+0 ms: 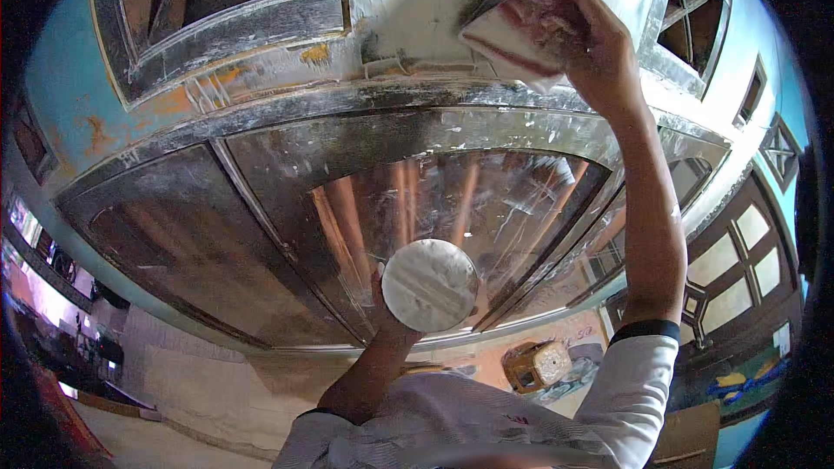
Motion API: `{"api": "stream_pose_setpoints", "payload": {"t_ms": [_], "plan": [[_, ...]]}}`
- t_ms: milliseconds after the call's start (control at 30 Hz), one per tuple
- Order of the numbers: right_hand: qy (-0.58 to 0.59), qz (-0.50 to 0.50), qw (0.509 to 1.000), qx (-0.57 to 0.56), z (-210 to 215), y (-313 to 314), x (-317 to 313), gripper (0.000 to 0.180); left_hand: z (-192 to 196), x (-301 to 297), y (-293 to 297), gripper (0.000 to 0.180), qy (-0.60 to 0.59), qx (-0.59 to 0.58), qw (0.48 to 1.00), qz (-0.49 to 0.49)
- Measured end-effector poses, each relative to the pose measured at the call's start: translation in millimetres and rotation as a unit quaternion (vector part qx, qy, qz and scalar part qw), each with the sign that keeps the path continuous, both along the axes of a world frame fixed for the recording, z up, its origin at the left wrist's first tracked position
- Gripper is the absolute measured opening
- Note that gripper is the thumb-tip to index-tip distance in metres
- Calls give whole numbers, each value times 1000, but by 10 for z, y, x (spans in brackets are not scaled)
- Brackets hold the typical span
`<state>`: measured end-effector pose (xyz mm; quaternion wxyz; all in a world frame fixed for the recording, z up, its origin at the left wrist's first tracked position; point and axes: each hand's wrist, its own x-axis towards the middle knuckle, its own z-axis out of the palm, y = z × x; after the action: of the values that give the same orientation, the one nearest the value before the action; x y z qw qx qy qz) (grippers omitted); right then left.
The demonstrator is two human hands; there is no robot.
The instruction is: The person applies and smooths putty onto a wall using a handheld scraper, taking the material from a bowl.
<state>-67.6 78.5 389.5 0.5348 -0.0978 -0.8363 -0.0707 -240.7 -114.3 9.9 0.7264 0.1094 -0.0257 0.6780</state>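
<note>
In my raised right hand (608, 56) is a flat putty spreader (512, 42), smeared with white paste. My fingers are closed round it, and its edge lies at or very near the white-coated wall (417, 0) above the window frame; whether it touches I cannot tell. Lower down, at chest height, my left hand (395, 317) grips a round container of white putty (430, 285) from its side and underneath. The putty surface looks smooth with a few ridges. Most of the left fingers are hidden by the container.
Below the wall runs a dark wooden window frame (339, 135) with glass panes, spotted with white. Lattice vents (695, 22) flank the coated patch. A small worn stool (539, 366) stands on the floor behind. At right is a paned wooden door (738, 247).
</note>
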Motion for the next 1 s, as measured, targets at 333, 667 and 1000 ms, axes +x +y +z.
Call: {"api": "stream_pose_setpoints", "payload": {"t_ms": [333, 667, 1000], "plan": [[1, -18, 989, 146, 61, 45, 5, 45, 81, 163, 127, 94, 25, -30, 999, 30], [-54, 1, 987, 152, 183, 26, 37, 58, 334, 291, 154, 93, 31, -10, 999, 17], [-8, -48, 990, 134, 334, 84, 181, 46, 389, 371, 212, 95, 11, 14, 999, 31]]}}
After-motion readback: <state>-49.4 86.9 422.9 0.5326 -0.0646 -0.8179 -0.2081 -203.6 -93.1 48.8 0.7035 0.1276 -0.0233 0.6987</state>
